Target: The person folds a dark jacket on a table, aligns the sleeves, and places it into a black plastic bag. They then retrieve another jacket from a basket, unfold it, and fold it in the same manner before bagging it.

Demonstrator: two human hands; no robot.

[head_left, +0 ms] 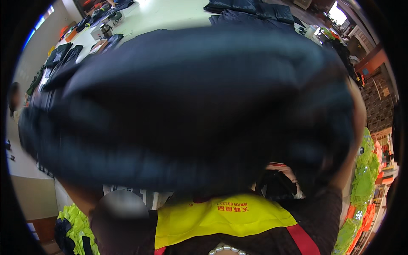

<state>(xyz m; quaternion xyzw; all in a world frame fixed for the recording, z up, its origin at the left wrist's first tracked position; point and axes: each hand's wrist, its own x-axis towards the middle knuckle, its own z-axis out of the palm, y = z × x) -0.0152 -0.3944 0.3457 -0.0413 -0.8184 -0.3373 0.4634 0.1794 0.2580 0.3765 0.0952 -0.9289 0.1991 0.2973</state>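
Note:
A large dark navy garment [204, 106], smeared by motion, is spread in the air in front of me and fills most of the view. My right hand [358, 104] shows only partly at the cloth's right edge, closed on it, with its fingers hidden in the dark folds. From the lower left my left forearm [78, 195] rises behind the fabric. The garment covers my left hand, so its fingers do not show. I cannot make out which kind of garment it is.
Beyond the cloth lies a pale table [170, 17] with folded dark garments [255, 10] and a dark flask [106, 29]. Bright yellow-green clothing [365, 165] is heaped at the right; another yellow-green pile [80, 225] sits at the lower left. A yellow apron [221, 216] covers my front.

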